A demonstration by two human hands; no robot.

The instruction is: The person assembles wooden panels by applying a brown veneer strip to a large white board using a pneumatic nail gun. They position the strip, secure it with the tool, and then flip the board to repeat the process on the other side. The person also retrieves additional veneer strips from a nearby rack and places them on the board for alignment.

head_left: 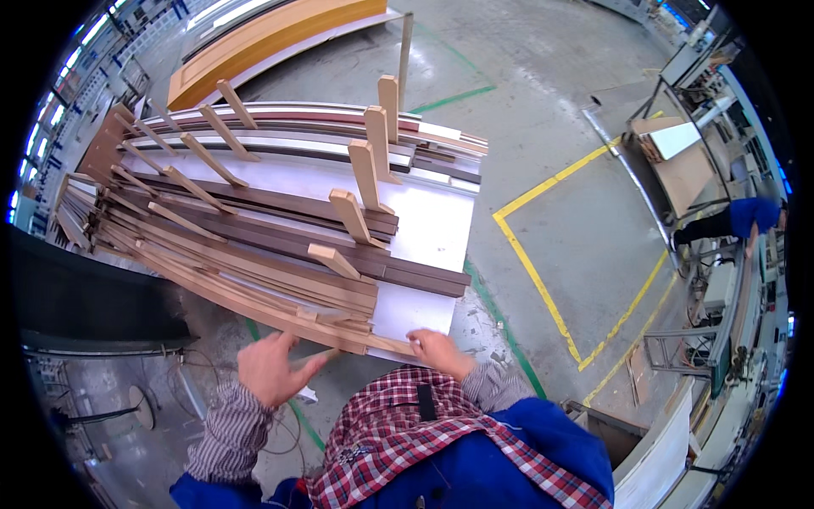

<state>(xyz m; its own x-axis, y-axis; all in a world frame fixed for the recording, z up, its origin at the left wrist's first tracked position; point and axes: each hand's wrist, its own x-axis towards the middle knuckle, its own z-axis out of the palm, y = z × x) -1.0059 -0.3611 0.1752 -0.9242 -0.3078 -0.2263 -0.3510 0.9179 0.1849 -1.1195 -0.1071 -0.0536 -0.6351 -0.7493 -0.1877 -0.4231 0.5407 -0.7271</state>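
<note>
At the near edge of the stack, my right hand (441,351) has its fingers closed round the end of a light wooden strip (390,343). My left hand (273,370) is beside the near long wooden moulding (254,316), its thumb stretched out and apart from the fingers. The fingertips lie close to the wood; whether they touch it I cannot tell. A short pale stick end (325,355) shows just past the left thumb. Beyond my hands, brown strips (339,254) lie lengthwise in rows on a white board (437,225).
Upright wooden posts (365,174) divide the rows of strips. Orange-brown panels (280,47) are stacked at the back. Yellow tape (543,284) marks the floor on the right, where a person in blue (750,218) stands near machinery. A dark curved surface (93,297) is at left.
</note>
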